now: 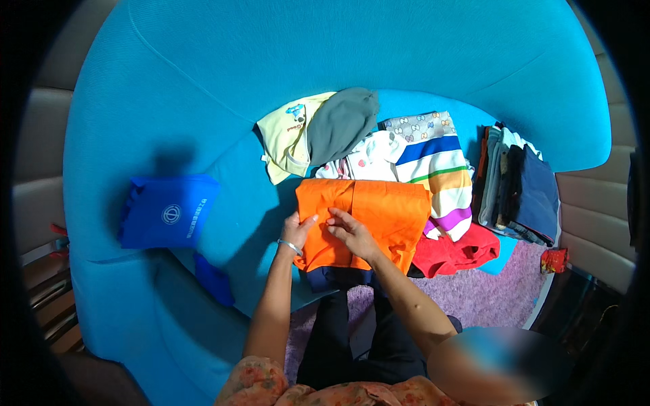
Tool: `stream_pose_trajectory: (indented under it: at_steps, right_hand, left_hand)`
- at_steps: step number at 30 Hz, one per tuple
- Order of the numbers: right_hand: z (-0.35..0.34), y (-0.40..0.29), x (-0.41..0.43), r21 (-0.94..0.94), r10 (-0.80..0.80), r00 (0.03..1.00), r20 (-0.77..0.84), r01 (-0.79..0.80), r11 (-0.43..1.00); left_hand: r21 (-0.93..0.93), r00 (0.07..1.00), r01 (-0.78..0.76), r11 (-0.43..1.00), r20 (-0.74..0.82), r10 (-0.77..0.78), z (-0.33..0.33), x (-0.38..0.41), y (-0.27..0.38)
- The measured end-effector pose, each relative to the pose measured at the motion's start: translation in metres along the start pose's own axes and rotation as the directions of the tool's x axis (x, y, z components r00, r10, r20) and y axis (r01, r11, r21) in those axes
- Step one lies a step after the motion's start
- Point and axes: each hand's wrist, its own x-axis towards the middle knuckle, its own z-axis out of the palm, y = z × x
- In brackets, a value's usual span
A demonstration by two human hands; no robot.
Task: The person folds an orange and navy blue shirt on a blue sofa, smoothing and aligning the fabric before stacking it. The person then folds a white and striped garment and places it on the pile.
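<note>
A folded orange garment [386,213] lies in front of me at the front of the blue sofa seat [244,203]. My left hand [298,231], with a bracelet at the wrist, grips its left edge, thumb on top and the other fingers mostly hidden. On top of the orange cloth rests my right hand [353,236], fingers apart and pinching nothing. Dark navy cloth [335,279] shows under the garment's near edge. Just beyond it lie a white printed garment [373,155] and a striped garment [436,162].
Behind are a pale yellow printed garment [287,137] and a dark grey one [343,127]. Red clothing [457,251] lies to the right, near a stack of folded clothes [528,193]. A blue bag [170,210] bearing writing sits left. Purple carpet [472,297] covers the floor.
</note>
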Motion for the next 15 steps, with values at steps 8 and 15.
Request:
stream_pose_trajectory:
  at_steps: [8, 15]
  right_hand:
    - [0.032, 0.020, 0.002, -0.369, -0.142, 0.977, -0.157, 0.076, 0.926]
    - [0.074, 0.008, 0.008, -0.922, 0.111, 0.971, -0.211, -0.235, 0.306]
  left_hand:
    - [-0.136, 0.934, 0.023, 0.990, -0.350, -0.070, -0.005, -0.016, -0.014]
    - [0.389, 0.775, 0.083, 0.918, -0.604, 0.186, -0.017, -0.063, -0.055]
